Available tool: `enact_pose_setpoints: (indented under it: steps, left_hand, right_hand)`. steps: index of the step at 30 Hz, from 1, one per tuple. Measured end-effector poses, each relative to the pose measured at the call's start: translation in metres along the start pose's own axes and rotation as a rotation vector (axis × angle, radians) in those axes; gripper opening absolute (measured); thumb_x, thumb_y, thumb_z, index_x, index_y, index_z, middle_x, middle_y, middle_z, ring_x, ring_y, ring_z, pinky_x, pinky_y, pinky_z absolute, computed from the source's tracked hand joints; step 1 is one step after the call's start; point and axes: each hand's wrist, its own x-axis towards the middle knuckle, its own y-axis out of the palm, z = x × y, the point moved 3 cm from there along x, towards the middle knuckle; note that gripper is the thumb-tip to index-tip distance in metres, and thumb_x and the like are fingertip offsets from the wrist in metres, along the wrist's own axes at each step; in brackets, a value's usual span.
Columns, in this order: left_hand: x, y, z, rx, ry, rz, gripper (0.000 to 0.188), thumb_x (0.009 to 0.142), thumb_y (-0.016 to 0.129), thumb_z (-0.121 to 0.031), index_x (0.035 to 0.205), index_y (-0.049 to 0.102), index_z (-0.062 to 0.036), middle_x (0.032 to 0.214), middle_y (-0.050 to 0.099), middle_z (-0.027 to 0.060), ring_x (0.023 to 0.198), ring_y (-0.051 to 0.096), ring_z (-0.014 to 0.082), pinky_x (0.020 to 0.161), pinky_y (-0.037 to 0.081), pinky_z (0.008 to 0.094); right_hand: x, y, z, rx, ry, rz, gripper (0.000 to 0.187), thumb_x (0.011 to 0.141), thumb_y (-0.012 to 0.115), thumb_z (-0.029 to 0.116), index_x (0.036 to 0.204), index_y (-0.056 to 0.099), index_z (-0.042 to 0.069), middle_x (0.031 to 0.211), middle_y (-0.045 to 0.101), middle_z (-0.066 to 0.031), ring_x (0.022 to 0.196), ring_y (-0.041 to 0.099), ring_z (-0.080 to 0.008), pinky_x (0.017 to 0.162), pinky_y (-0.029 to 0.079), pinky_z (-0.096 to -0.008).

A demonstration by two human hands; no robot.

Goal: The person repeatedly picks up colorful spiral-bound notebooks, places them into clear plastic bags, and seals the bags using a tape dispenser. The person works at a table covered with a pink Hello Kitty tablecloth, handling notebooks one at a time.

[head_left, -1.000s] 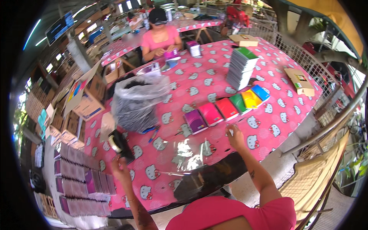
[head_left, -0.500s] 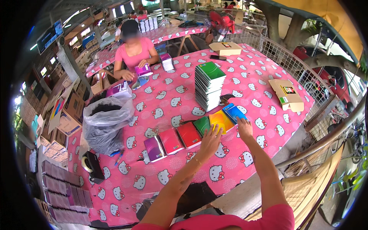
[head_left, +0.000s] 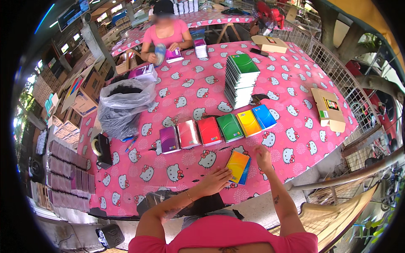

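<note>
Near the table's front edge, a yellow spiral notebook (head_left: 238,165) lies at a tilt over a blue notebook (head_left: 245,175), whose edge shows along the right. My left hand (head_left: 217,180) grips the yellow one by its lower left side. Just to their right my right hand (head_left: 263,157) is loosely curled, apart from the notebooks, with nothing visible in it. Beyond my hands runs a row of spiral notebooks: purple (head_left: 170,140), pinkish red (head_left: 188,133), red (head_left: 209,130), green (head_left: 230,127), yellow (head_left: 249,122) and blue (head_left: 264,117).
A tall notebook stack (head_left: 241,80) stands behind the row. At left are a plastic bag (head_left: 125,111), a tape dispenser (head_left: 102,151) and purple-edged notebook stacks (head_left: 67,177). Opened cartons (head_left: 328,110) lie at right. Across the table a person (head_left: 166,36) handles a purple notebook.
Both hands have drawn back from the row toward me. A yellow and a blue notebook now lie near the front edge. My right hand has come away from the blue notebooks.
</note>
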Motion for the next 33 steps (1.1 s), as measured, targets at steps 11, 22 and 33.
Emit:
enact_pose_setpoints:
  steps: [11,22,33]
  left_hand:
    - [0.038,-0.076,0.099,0.151,-0.463,-0.343,0.042,0.084,0.057,0.0,0.126,0.058,-0.0029,0.124,0.062,0.0183,0.117,0.059,0.0325,0.102,0.044,0.047]
    - [0.001,-0.003,0.009,0.082,-0.037,0.025,0.053,0.086,0.058,-0.007,0.139,0.049,-0.0068,0.144,0.048,0.0132,0.139,0.04,0.0272,0.115,0.032,0.0441]
    - [-0.039,-0.062,0.15,0.477,-0.637,-0.224,0.044,0.086,0.06,-0.009,0.128,0.055,0.0008,0.129,0.058,0.0225,0.124,0.055,0.0342,0.104,0.043,0.045]
  right_hand:
    - [0.049,0.014,0.053,-0.19,-0.13,-0.059,0.028,0.081,0.06,-0.001,0.106,0.066,0.006,0.099,0.068,-0.0112,0.105,0.063,-0.0285,0.095,0.047,-0.0462]
    - [0.003,-0.003,-0.013,0.375,0.078,0.159,0.054,0.073,0.037,-0.017,0.117,0.062,0.001,0.121,0.064,-0.0179,0.122,0.056,-0.0306,0.108,0.04,-0.0383]
    - [0.074,0.095,0.091,-0.539,-0.559,0.09,0.054,0.081,0.056,0.003,0.134,0.052,0.007,0.141,0.05,-0.0119,0.134,0.044,-0.0305,0.108,0.037,-0.0451]
